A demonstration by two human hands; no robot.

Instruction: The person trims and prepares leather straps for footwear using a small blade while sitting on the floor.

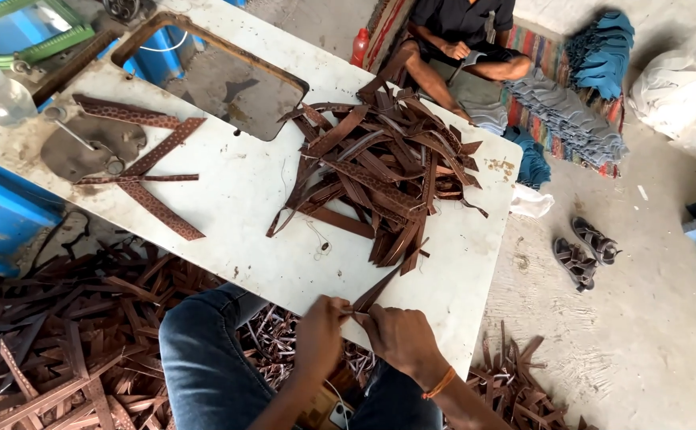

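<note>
Both the left hand (320, 334) and the right hand (399, 338) pinch one brown strap (380, 291) at the table's (244, 191) near edge. It could slip down onto the floor pile (69, 334), I think.

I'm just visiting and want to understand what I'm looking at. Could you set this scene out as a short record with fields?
Setting: workshop with a white table and a concrete floor
Left hand: pinches the near end of a brown leather strip
Right hand: grips the same strip beside it
On the table: pile of brown strips, a few loose strips at the far left
Floor: heap of strips beside the person's knee
Nearby: another person seated on the floor, pair of sandals
</note>
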